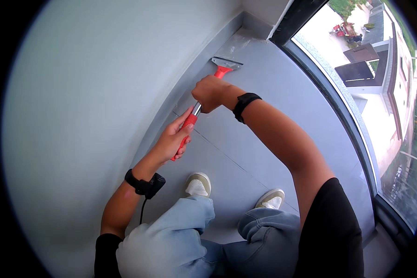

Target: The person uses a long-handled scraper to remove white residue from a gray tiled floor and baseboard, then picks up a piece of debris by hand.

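Observation:
A long-handled scraper [222, 70] with a red neck, silver shaft and wide metal blade slants away from me over the grey tiled floor [245, 134]. Its blade lies near the floor by the left wall; whether it touches the tile I cannot tell. My left hand [174, 138] is wrapped around the red grip at the near end. Higher up the shaft, close below the red neck, my right hand [211, 94] is closed in a fist. Whitish marks [238, 41] show on the tile beyond the blade.
A pale wall [88, 92] with a grey skirting board [201, 58] runs along the left. On the right stands a dark-framed window [329, 92], with buildings and greenery outside. My shoes [198, 185] rest on the tiles, where a dark joint line crosses. Each wrist wears a black band.

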Motion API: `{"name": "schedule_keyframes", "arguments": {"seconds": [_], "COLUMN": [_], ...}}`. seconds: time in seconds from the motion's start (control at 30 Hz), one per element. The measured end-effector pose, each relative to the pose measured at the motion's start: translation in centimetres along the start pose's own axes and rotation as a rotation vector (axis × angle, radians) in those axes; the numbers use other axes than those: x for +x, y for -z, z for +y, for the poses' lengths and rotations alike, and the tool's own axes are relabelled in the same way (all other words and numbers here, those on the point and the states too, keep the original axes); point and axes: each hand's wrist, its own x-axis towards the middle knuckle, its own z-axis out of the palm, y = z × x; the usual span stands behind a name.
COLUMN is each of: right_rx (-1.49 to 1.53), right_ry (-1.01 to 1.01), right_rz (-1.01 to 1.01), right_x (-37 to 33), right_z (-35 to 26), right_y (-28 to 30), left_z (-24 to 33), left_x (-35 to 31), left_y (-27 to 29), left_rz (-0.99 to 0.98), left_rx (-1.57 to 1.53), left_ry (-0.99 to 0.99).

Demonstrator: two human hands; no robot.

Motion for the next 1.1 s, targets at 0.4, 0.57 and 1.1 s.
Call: {"name": "schedule_keyframes", "arguments": {"seconds": [0.4,0.57,1.1], "right_rx": [0.100,0.046,0.068], "right_ry": [0.590,0.629,0.663], "right_rz": [0.401,0.556,0.553], "right_x": [4.5,6.7,7.0], "right_z": [-15.6,-16.9,-16.5], "right_y": [-6.8,-9.3,-7.8], "left_z": [-13.6,-16.7,-16.0], "left_x": [-14.7,-14.5,-14.3], "left_y": [3.2,3.5,4.5], "left_rz": [0.413,0.523,0.533], "left_rx": [0.797,0.886,0.919], "left_ry": [-0.271,-0.371,-0.337]}}
